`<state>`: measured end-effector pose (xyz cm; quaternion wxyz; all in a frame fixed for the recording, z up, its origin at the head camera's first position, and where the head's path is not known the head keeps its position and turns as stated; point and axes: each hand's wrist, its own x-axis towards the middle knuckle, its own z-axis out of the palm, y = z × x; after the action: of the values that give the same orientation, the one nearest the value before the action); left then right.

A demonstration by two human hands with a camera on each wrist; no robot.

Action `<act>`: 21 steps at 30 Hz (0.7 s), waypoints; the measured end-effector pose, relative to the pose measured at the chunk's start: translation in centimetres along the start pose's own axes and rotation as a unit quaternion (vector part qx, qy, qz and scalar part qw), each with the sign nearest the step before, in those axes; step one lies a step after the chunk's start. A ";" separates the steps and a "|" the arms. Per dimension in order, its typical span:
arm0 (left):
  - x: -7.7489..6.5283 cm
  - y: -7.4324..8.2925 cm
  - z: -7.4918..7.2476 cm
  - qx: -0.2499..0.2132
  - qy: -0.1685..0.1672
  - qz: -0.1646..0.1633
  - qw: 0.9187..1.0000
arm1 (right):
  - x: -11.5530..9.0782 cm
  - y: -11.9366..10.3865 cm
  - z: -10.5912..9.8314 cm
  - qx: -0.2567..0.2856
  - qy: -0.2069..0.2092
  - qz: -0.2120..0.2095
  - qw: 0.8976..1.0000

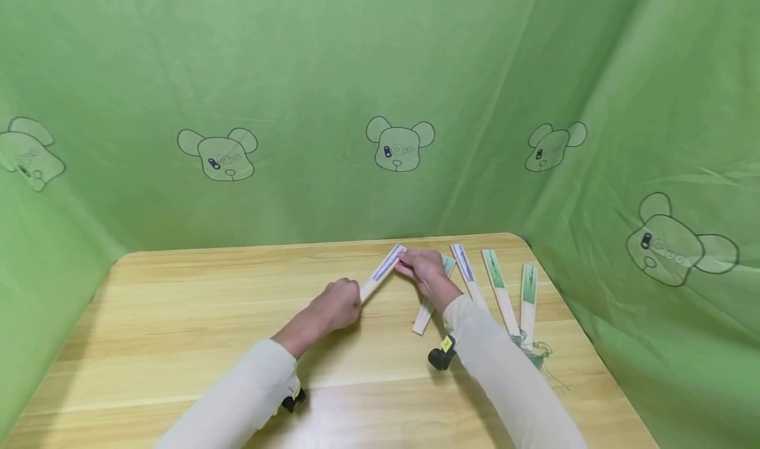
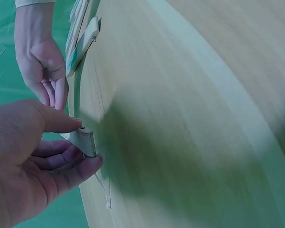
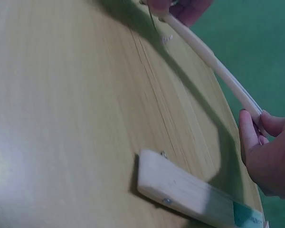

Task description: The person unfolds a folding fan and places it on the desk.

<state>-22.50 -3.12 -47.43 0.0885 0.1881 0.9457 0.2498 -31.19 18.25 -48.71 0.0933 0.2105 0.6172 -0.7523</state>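
Observation:
A closed folding fan [image 1: 382, 268] with a purple pattern on its far half is held at a slant above the table. My left hand [image 1: 341, 302] pinches its pale pivot end between thumb and fingers, and a thin cord dangles below it in the left wrist view. At the patterned end, my right hand [image 1: 423, 268] pinches the fan between thumb and fingers; this grip also shows in the right wrist view. Beneath the right forearm lies a folded green-ended fan [image 3: 190, 190], with metal pivot pins near its pale end. The right hand hides part of it in the head view.
Right of the hands lie another purple fan [image 1: 463, 262] and two green fans [image 1: 493, 269], [image 1: 529, 284]. Green tassels [image 1: 537, 355] tangle at their lower ends. The wooden table [image 1: 178, 317] stands against green cloth walls [image 1: 309, 192] with bear-head drawings.

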 end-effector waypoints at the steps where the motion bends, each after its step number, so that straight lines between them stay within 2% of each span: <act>1: -0.1 -0.1 0.0 0.003 0.004 0.005 1.000 | -0.2 0.0 0.1 0.002 -0.002 -0.001 1.000; 4: -0.5 -0.2 0.0 0.007 0.018 0.018 1.000 | -0.6 0.1 0.2 0.006 -0.007 -0.002 1.000; 14: -2.2 -0.6 -0.3 -0.006 0.040 0.030 0.999 | -2.5 1.0 0.7 -0.006 -0.040 0.006 0.999; 21: -2.9 -0.7 -0.4 -0.041 0.055 0.034 0.997 | -3.8 1.7 0.9 0.001 -0.062 -0.006 0.998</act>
<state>-20.22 -5.05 -47.24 0.0358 0.2021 0.9313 0.3009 -27.35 16.54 -48.42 0.1264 0.1600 0.6105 -0.7653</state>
